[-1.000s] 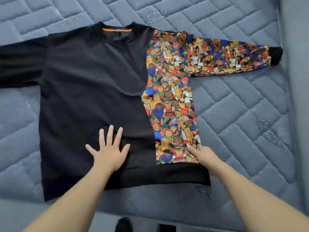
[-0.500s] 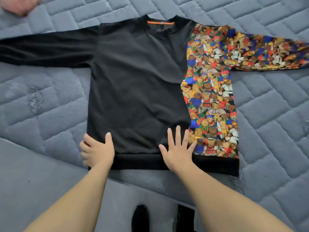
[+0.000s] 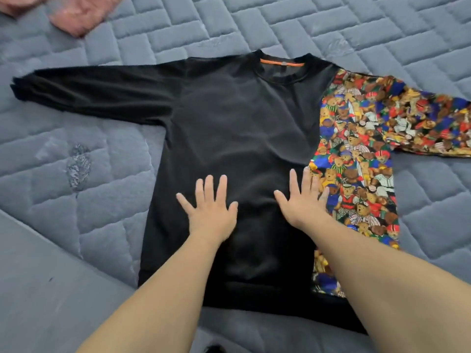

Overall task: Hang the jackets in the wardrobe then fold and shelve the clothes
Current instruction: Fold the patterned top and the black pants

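Smoothing looks to be the step in hand, the preparation before a fold. The sweatshirt (image 3: 242, 138) lies face up and spread flat on the bed (image 3: 84, 179), in the middle of the head view. The left hand (image 3: 207, 211) presses flat on the black lower front, fingers straight and spread, gripping nothing. The right hand (image 3: 304, 200) lies flat just beside it, fingers straight, their tips reaching the seam where the bear-print panel (image 3: 356, 179) begins.

The garment's body runs from hem, nearest the person, to collar (image 3: 281, 64), which points away. Its longest line is across, cuff to cuff: the black sleeve (image 3: 96, 93) stretches left, the printed sleeve (image 3: 420, 123) runs right and out of view.

The next move probably calls for taking hold of one sleeve and laying it across the chest. A pink cloth (image 3: 76, 16) lies well apart at the far left.
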`<control>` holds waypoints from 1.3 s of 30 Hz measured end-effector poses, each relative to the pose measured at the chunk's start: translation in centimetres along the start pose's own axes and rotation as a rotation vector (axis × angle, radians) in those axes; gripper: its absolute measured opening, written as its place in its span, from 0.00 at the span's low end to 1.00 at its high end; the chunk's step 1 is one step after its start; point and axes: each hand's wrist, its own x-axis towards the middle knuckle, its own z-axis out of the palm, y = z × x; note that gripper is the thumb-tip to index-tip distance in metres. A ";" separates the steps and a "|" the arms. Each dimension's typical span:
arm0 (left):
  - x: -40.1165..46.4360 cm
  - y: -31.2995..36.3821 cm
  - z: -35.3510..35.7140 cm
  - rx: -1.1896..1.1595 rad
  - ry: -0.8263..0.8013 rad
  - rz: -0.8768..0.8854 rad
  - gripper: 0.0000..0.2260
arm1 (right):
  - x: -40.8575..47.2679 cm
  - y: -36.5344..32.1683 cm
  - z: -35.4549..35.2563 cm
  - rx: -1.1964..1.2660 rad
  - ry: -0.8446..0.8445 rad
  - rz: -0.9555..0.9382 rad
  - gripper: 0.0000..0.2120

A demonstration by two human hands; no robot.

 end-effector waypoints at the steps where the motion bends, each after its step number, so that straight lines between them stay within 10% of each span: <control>1: 1.7 1.9 0.5 0.006 -0.031 0.085 0.31 | 2.4 0.6 -1.0 0.012 0.031 0.013 0.36; 10: 15.6 8.0 1.0 0.082 0.207 0.046 0.35 | 17.2 4.2 -5.3 -0.038 0.418 -0.034 0.41; 23: 36.3 11.8 -6.3 0.102 0.288 0.150 0.32 | 34.5 1.8 -16.0 0.035 0.550 -0.026 0.42; 32: 46.2 14.3 -11.0 -0.019 0.476 0.211 0.21 | 38.8 1.3 -19.3 0.163 0.845 -0.124 0.16; 39: 46.1 13.9 -11.7 -0.228 0.496 0.236 0.18 | 39.0 1.4 -19.4 0.168 0.876 -0.138 0.15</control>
